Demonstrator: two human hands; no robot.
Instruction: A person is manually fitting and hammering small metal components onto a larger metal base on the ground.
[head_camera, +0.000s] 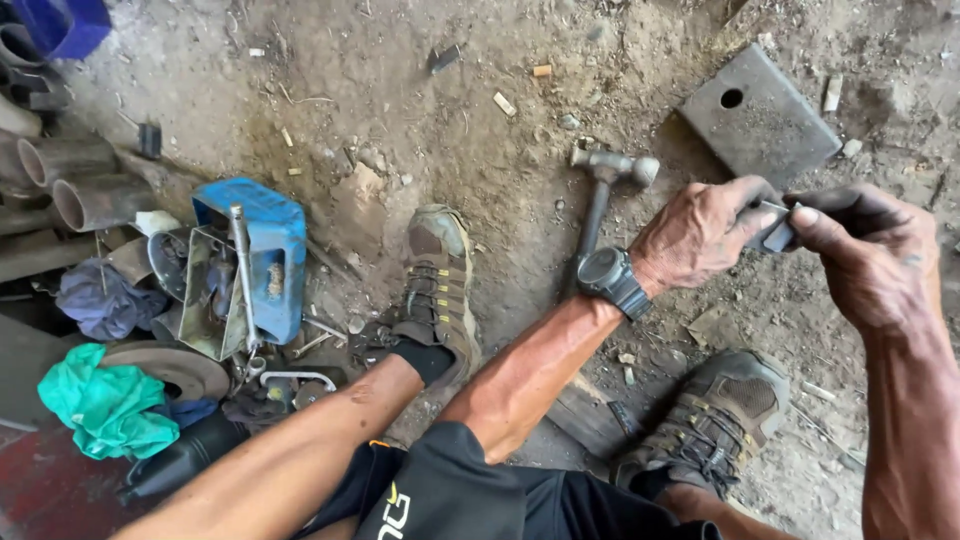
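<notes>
Gripping small grey metal piece, left hand, right hand

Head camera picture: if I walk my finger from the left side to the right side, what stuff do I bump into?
Green cloth → blue metal box → left shoe → hammer → left hand → small grey piece pinched by both hands → right hand.

A rough repair workshop: bare dirt floor, a hammer at centre, a blue toolbox and metal pipes at left, a drilled steel plate upper right.
</notes>
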